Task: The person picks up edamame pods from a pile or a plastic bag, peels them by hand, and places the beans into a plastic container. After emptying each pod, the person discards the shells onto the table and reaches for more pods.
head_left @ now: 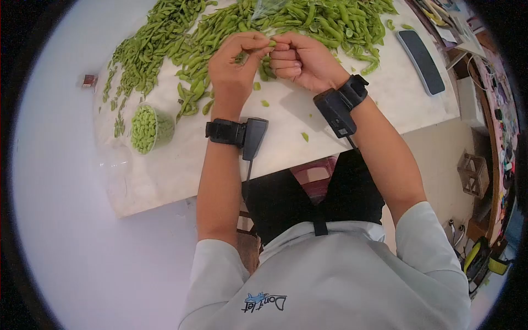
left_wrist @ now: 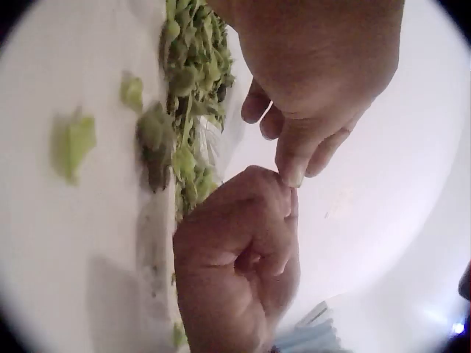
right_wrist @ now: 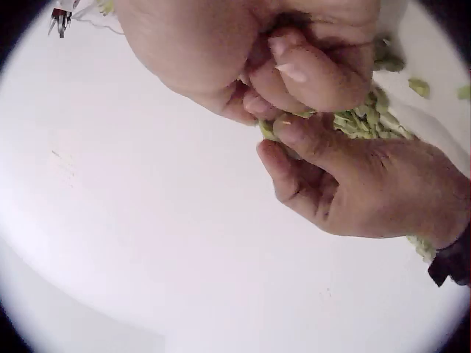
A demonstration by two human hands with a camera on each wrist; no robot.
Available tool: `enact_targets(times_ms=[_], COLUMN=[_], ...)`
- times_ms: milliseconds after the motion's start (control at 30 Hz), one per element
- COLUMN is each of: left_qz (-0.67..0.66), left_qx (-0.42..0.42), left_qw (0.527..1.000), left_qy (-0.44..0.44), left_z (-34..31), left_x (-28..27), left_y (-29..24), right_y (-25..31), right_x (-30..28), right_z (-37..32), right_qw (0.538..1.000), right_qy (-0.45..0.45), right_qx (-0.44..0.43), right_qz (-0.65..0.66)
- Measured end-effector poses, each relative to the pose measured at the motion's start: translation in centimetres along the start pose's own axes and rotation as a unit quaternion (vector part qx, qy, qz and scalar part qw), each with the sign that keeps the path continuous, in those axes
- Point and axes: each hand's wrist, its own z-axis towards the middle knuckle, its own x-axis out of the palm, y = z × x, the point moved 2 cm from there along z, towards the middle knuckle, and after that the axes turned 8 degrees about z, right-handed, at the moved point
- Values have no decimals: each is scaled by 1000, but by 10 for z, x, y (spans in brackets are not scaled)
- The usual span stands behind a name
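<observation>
A green bean pod (head_left: 272, 43) is held between both hands above the white table (head_left: 286, 118). My left hand (head_left: 257, 50) pinches its left end with thumb and fingers. My right hand (head_left: 284, 52), curled like a fist, grips the other end. In the right wrist view the pod (right_wrist: 268, 129) shows as a small green bit where the right hand (right_wrist: 276, 70) meets the left hand (right_wrist: 294, 143). The left wrist view shows the left hand (left_wrist: 291, 165) touching the fisted right hand (left_wrist: 243, 265); the pod is hidden there.
A wide heap of green pods (head_left: 181, 38) covers the far side of the table. A clear cup of shelled beans (head_left: 146, 129) stands at the left. A dark flat device (head_left: 421, 52) lies at the right. Loose beans (head_left: 304, 136) dot the near part.
</observation>
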Motion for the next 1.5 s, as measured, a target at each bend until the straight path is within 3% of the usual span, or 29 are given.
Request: enact_targets(times_ms=[67, 200, 267, 300, 367, 500, 600, 767, 900, 933, 1033, 1267, 1367, 1500], left_qz=[-110, 58, 138, 115, 71, -37, -132, -144, -138, -143, -156, -215, -201, -287], left_qx=[-26, -1, 10, -8, -44, -96, -136, -105, -113, -105, -94, -169, -174, -201], left_qw=[994, 998, 990, 992, 995, 995, 980, 982, 982, 982, 981, 962, 964, 937], left_qy=[-15, 7, 31, 42, 61, 6, -63, -57, -64, -64, -66, 11, 2, 6], left_z=[-4, 0, 2, 1, -1, -5, -4, -6, -6, -6, -6, -7, -8, -9], left_x=[6, -2, -4, -3, -4, -2, -7, -10, -10, -10, -7, -5, -4, -2], left_y=[8, -2, -7, -6, -4, 6, 1, 5, 1, 2, 3, 1, 12, 19], right_y=[2, 3, 3, 3, 3, 2, 13, 24, 14, 11, -4, -5, -6, -8], right_x=[4, 7, 1, 0, 1, 7, 1, 14, 14, 15, 15, 11, 15, 13], right_z=[-2, -4, -4, -4, -4, -3, -5, -14, -9, -10, -3, 0, -2, 0], right_qw=[997, 960, 943, 932, 941, 943, 899, 877, 870, 873, 895, 904, 892, 857], right_qy=[-22, -63, -56, -53, -45, -55, -80, -203, -174, -109, -51, 21, -1, 13], right_qx=[-28, -132, -141, -144, -129, -149, -236, -335, -290, -251, -144, -116, -129, -130], right_qz=[-63, -237, -297, -328, -310, -294, -360, -277, -360, -404, -419, -411, -434, -499])
